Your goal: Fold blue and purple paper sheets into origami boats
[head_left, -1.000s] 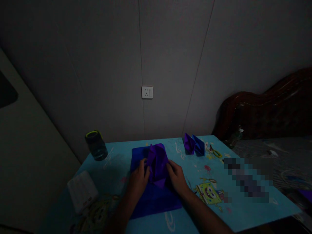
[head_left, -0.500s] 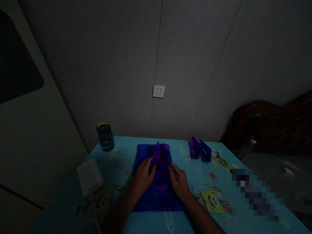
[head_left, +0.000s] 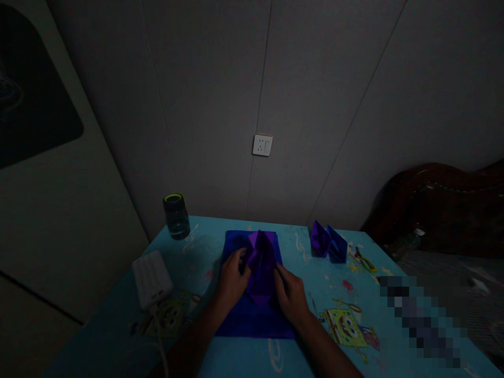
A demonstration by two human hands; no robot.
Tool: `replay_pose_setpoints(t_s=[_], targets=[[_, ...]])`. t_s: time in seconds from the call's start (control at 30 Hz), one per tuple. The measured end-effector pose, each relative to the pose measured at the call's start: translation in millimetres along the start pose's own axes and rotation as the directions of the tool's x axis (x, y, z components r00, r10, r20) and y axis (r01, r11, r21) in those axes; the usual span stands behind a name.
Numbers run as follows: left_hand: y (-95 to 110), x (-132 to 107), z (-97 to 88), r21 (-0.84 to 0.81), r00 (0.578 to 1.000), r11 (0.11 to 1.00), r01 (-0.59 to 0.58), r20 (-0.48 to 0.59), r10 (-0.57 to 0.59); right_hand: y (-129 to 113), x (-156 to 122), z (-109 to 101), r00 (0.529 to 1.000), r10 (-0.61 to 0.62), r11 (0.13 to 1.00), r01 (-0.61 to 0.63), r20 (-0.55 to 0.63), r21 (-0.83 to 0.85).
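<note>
Between my two hands is a folded purple paper (head_left: 263, 270), its upper part spread into a hollow boat-like shape. My left hand (head_left: 233, 275) grips its left side, thumb towards the middle. On the right edge, my right hand (head_left: 290, 294) has its fingers closed; the fingertips are partly hidden behind the paper. Beneath lies a flat blue sheet or stack of paper (head_left: 244, 323) on the table. Two folded paper pieces, one purple (head_left: 319, 240) and one blue (head_left: 337, 245), stand side by side at the back right.
Scissors with yellow handles (head_left: 366, 261) lie at the right rear. A dark-lidded bottle (head_left: 177, 218) stands at the back left, and a white box with a cable (head_left: 153, 281) is nearer on the left. The patterned blue tablecloth (head_left: 315, 357) meets the grey wall (head_left: 205, 131).
The purple paper has opened wider at its top and middle, showing a hollow inside. Both hands stay on its sides. The whole view has shifted slightly.
</note>
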State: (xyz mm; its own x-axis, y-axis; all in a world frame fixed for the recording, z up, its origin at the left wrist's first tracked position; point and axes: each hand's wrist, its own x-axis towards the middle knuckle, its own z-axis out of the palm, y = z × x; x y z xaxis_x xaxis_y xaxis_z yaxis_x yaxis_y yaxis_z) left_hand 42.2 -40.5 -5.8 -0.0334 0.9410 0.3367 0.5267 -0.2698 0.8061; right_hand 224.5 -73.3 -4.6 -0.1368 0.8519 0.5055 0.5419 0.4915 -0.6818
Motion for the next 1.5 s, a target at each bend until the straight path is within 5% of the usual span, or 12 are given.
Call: replay_pose_setpoints(t_s=[0.53,0.73,0.93,1.1,1.33,1.5], targets=[[-3,5,-6.0,-0.126,0.993,0.989,0.077,-0.077,-0.087,2,0,-1,0.995,0.043,0.999,-0.042,-0.09,0.013],[-5,0,4.3,-0.229,0.999,0.973,-0.02,-0.035,0.012,3,-1,-1,0.987,0.121,0.992,-0.124,-0.104,-0.027],[-2,-9,2.4,-0.001,0.957,0.978,-0.209,0.206,0.205,0,1,-1,0.978,0.186,0.981,-0.19,-0.091,-0.036],[-6,-11,0.7,0.149,0.917,0.952,-0.269,0.343,0.206,1,2,0,0.973,0.205,0.975,-0.212,-0.103,-0.069],[-2,-10,1.1,0.198,0.9,0.918,-0.345,0.349,0.263,4,3,-1,0.962,0.265,0.957,-0.271,-0.072,-0.102],[4,-8,0.0,0.101,0.934,0.95,-0.296,0.242,0.265,7,6,-4,0.948,0.305,0.949,-0.311,-0.088,-0.056]])
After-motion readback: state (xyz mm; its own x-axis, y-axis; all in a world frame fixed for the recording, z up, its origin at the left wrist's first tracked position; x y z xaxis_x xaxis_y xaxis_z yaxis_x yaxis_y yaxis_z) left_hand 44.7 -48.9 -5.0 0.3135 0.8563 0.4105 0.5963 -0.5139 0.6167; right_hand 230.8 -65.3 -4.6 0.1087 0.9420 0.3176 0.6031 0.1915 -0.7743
